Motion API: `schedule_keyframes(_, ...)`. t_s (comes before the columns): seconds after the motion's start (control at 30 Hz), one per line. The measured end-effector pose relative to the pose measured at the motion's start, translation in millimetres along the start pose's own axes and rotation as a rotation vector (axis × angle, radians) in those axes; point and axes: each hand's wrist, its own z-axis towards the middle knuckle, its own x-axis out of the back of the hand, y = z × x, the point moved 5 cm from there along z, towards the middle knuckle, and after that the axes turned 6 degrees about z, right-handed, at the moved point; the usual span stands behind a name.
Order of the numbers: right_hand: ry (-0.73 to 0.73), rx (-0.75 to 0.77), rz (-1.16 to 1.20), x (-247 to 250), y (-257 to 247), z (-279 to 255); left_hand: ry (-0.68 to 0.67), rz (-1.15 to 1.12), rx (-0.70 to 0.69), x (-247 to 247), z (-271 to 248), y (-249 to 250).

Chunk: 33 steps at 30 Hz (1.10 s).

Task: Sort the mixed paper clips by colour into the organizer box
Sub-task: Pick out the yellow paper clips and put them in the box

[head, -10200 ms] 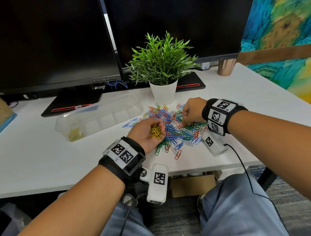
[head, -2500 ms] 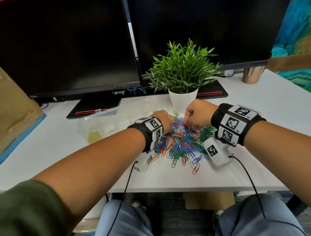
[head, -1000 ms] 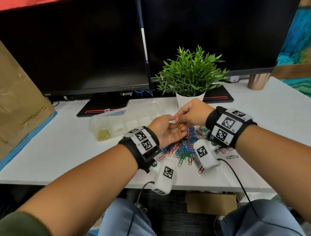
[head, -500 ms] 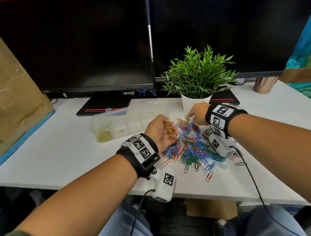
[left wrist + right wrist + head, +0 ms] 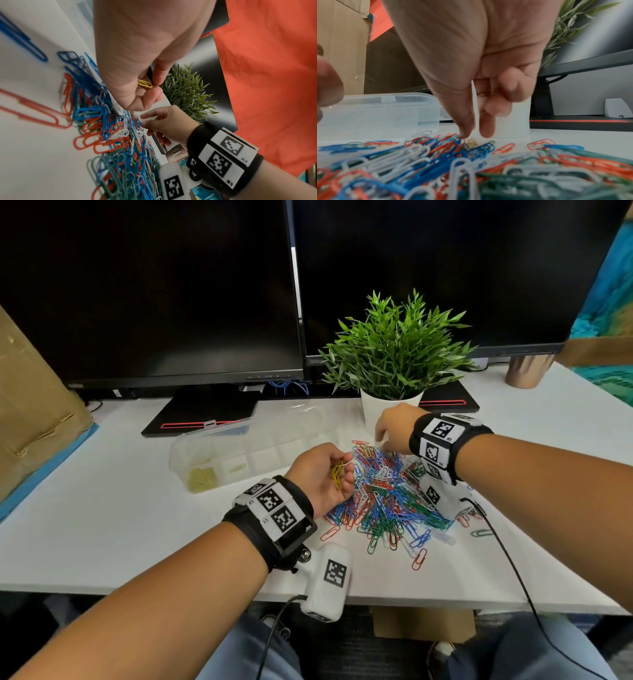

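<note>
While left hand cups yellow clips, right hand reaches into pile.

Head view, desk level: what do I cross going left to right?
Cardboard box → organizer box → left hand holding yellow clips → right hand at the clip pile → copper cup.

The right wristband tags read "R1" and "R2".

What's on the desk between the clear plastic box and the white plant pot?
In the head view, only bare white desk lies between the clear plastic organizer box and the white plant pot.
</note>
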Motion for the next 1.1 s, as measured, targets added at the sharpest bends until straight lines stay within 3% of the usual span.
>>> schedule_keyframes(0.23,-0.024,-0.069,0.021,-7,0,3,0.015,0.005,-0.003,2,1,-1)
schedule_keyframes(0.6,-0.064,-0.198,0.436,-15,23,-20,0.022,-0.005,0.014,-1,-1,-11)
schedule_keyframes(0.73,-0.087,-0.202,0.350,-13,21,-25,0.024,-0.006,0.008,-2,-2,-10)
schedule_keyframes(1.0,-0.084,-0.222,0.455,-11,29,-35,0.028,-0.005,-0.002,-2,-3,-10)
schedule_keyframes(1.1,-0.101,-0.202,0.348,-10,31,-35,0.029,-0.009,-0.004,-3,-3,-11)
